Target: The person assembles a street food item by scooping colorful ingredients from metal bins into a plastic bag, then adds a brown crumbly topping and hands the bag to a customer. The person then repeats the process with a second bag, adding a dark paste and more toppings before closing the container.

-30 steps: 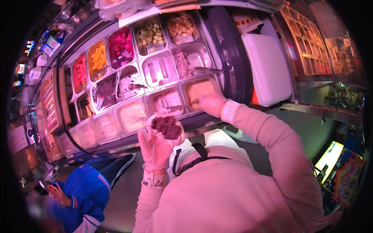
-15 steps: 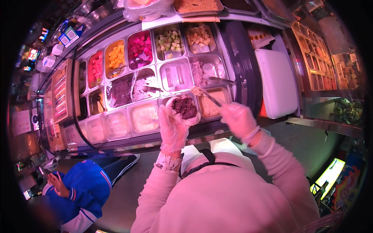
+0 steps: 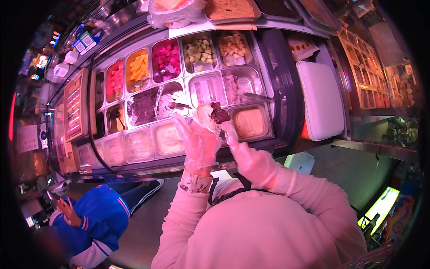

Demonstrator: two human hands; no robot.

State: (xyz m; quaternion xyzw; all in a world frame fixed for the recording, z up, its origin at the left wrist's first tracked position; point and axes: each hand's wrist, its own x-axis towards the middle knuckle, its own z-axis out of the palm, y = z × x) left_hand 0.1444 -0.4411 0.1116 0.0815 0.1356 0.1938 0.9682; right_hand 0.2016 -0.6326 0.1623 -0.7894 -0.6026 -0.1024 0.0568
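My gloved left hand (image 3: 200,144) holds a small round white bowl-like thing, tilted over the front of the counter; how far it is a bowl or a wrapper I cannot make out. In it lies a dark purple, grainy mass (image 3: 220,114), with pale creamy paste (image 3: 205,115) over its left side. My gloved right hand (image 3: 255,163) is closed at the near right edge, fingertips close to the filling. The spatula in that hand is mostly hidden behind its fingers. Right beside them sits a metal pan of pale paste (image 3: 250,122).
Behind my hands are pans of pink cubes (image 3: 166,60), yellow cubes (image 3: 137,67) and green cubes (image 3: 199,52). A plastic-covered pan of dark grains (image 3: 142,107) lies left. A white lidded box (image 3: 320,101) stands right. A person in a blue jacket (image 3: 96,210) is at lower left.
My right hand has swung down and left from the paste pan to the held bowl-like thing. Pale paste now covers part of the dark mass. My left hand has tilted it.
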